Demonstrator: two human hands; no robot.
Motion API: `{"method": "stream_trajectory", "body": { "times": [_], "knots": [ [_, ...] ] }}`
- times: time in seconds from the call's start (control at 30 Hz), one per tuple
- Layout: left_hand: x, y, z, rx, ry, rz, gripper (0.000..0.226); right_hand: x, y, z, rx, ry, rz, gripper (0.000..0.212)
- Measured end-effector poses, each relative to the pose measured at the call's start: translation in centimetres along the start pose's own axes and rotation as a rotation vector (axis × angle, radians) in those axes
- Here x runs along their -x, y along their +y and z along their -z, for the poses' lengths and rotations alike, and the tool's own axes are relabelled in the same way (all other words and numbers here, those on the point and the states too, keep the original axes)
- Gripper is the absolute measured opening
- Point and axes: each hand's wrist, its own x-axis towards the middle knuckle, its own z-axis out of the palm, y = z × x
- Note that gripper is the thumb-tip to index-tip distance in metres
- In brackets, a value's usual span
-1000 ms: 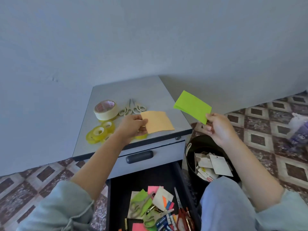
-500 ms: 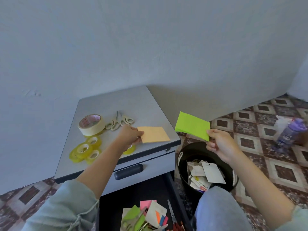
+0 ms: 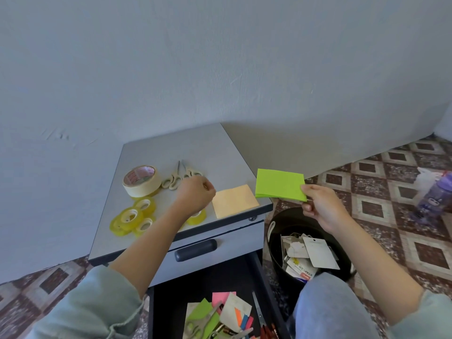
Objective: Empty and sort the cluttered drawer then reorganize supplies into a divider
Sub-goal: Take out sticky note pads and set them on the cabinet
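Green sticky notes (image 3: 280, 183) are pinched at 1 corner between the thumb and fingers of our right hand (image 3: 320, 207), held in the air just off the worktop's (image 3: 195, 148) right edge. Our left hand (image 3: 195, 198) hovers loosely curled, holding nothing, just left of the orange notes (image 3: 234, 200) lying flat at the front right corner. Behind it we see scissors (image 3: 179, 177), masking tape (image 3: 141, 181) and yellow tape rolls (image 3: 132, 216). Below, the cluttered drawer (image 3: 195, 289) stands open.
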Motion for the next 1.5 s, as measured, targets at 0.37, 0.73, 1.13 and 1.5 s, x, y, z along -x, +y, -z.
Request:
{"method": "stream_trajectory", "body": {
  "times": [0.37,0.73,1.13,1.5],
  "knots": [
    [-0.2,-1.3,-3.2,-0.292,-0.234,-0.155,0.071,-0.4,0.3,1.7,-0.015,0.041,0.006,0.015],
    [-0.1,-1.1,-2.7,-0.219,-0.179,-0.130,0.075,-1.0,0.6,-0.6,0.086,-0.031,0.002,0.014],
    [4.3,-4.2,1.2,0.073,0.201,-0.152,0.035,-3.3,-0.7,-7.7,0.481,-0.212,0.021,0.013],
    [5.9,-4.4,1.1,0.133,0.223,-0.180,0.029,-3.3,0.1,-8.4,0.570,-0.157,0.031,0.020]
  ]
}}
